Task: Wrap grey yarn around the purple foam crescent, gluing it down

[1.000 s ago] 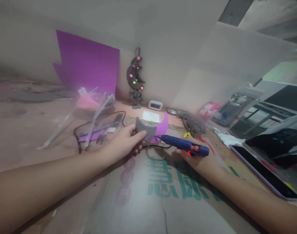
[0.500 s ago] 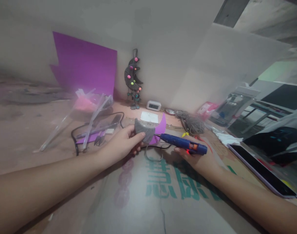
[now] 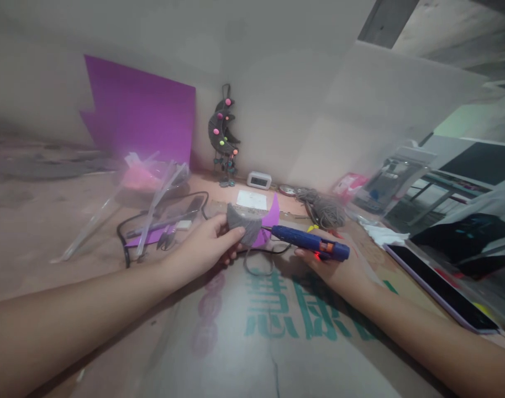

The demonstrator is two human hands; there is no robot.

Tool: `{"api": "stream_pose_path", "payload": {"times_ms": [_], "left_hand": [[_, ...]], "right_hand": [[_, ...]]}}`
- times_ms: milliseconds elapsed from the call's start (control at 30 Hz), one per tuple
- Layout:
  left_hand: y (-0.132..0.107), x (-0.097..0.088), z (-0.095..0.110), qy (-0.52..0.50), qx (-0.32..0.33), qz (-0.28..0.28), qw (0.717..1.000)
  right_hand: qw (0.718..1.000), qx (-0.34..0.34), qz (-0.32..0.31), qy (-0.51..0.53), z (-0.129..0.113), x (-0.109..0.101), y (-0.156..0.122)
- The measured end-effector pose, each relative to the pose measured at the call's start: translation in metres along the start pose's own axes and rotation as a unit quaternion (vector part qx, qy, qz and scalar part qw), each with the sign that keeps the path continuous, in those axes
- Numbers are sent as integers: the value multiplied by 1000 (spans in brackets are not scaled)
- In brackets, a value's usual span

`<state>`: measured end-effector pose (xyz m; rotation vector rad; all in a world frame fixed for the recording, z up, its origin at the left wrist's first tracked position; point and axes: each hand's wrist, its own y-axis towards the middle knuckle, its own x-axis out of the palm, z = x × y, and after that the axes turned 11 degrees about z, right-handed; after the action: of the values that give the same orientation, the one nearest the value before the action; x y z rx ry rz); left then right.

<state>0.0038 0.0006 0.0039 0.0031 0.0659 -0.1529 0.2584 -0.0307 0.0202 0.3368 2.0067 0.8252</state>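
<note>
My left hand [image 3: 203, 249] is closed on a purple crescent piece [image 3: 246, 224] partly wound with grey yarn; its purple tip sticks out to the right. My right hand [image 3: 333, 271] grips a blue hot glue gun [image 3: 310, 242] whose red light glows. The gun's nozzle points left, almost touching the yarn-wrapped part. A loose loop of yarn [image 3: 258, 265] hangs below the piece onto the cardboard sheet [image 3: 252, 342] with green printing.
A finished moon ornament [image 3: 222, 132] leans on the wall beside a purple sheet [image 3: 140, 113]. A small clock [image 3: 259, 179], a yarn bundle [image 3: 325, 209], glue sticks [image 3: 153, 207], a black cable [image 3: 128, 237] and a tablet [image 3: 438, 287] lie around.
Both hands with the crescent piece and glue gun have shifted slightly left in view as the head turned; the grips are unchanged.
</note>
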Motion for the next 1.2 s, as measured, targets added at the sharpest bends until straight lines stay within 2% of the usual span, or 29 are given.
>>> {"api": "stream_pose_path", "payload": {"times_ms": [533,733,867,967,1200], "left_hand": [[-1,-1,3,44,38,-23,998],[-1,-1,3,47,48,-29,997],[0,1,1,12,7,-13,1000],[2,0,-2,-13,-21,2,1000],[5,-1,-9,-35,-14,10,999]], "right_hand": [[1000,9,-17,-25,-7,-5,6],[999,32,-20,2,-7,-4,6],[997,48,-5,61,-5,-4,4],[995,24,-4,100,-3,-5,1],[996,2,-4,94,-5,-8,0]]}}
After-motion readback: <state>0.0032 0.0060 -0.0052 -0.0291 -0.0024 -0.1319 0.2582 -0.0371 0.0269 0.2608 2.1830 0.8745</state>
